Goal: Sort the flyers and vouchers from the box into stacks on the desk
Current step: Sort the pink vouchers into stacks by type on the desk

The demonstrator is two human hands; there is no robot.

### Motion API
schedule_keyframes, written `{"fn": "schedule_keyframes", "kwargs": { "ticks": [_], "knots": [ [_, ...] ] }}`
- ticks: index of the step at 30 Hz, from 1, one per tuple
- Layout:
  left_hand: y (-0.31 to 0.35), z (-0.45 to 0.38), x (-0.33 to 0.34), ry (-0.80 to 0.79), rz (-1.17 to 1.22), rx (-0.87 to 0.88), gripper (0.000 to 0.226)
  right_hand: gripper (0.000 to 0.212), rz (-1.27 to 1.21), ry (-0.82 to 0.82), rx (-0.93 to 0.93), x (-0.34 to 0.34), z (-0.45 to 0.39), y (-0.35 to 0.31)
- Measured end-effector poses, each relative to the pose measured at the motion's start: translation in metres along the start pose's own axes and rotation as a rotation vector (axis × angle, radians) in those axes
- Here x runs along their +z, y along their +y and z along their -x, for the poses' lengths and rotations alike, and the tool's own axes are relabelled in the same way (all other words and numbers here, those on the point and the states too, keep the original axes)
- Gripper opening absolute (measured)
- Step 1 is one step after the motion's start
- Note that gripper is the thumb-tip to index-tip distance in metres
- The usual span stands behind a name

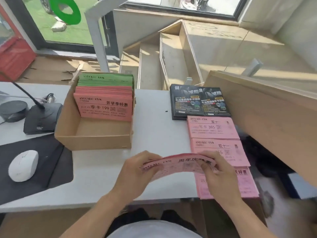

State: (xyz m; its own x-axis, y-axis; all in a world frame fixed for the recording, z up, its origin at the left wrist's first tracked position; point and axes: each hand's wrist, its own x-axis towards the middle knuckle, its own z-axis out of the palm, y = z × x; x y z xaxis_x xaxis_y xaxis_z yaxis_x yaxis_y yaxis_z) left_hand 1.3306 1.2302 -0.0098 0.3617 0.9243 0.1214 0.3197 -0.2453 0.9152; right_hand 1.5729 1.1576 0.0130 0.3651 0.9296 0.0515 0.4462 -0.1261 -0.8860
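An open cardboard box (92, 138) on the white desk holds upright salmon-pink vouchers (104, 107) in front and green vouchers (106, 79) behind. My left hand (137, 170) and my right hand (217, 176) together grip a bent bundle of pink vouchers (178, 164) just above the desk's front edge. To the right lie a stack of black flyers (199, 102), two pink voucher stacks (212, 127) (221, 150) and, under my right hand, a third pink stack (243, 184).
A white mouse (23, 165) lies on a black mat (56, 169) at the left. Behind it stand a desk microphone base (42, 119) and a round grey puck (13, 110). A wooden counter wall (265, 121) borders the desk's right side.
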Motion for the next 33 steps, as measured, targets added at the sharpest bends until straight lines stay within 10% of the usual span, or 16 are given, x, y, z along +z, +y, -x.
{"fn": "schedule_keyframes", "kwargs": {
  "ticks": [12, 25, 33],
  "knots": [
    [0.039, 0.014, 0.140, -0.182, 0.079, -0.228, 0.029, 0.046, -0.078, 0.174, 0.171, -0.128, 0.019, 0.079],
    [0.030, 0.015, 0.184, -0.078, -0.108, -0.474, 0.086, 0.059, 0.354, 0.143, 0.208, -0.122, 0.011, 0.138],
    [0.034, 0.051, 0.212, -0.310, -0.282, -0.224, 0.124, 0.044, 0.554, -0.284, 0.237, -0.126, 0.046, 0.148]
  ]
}}
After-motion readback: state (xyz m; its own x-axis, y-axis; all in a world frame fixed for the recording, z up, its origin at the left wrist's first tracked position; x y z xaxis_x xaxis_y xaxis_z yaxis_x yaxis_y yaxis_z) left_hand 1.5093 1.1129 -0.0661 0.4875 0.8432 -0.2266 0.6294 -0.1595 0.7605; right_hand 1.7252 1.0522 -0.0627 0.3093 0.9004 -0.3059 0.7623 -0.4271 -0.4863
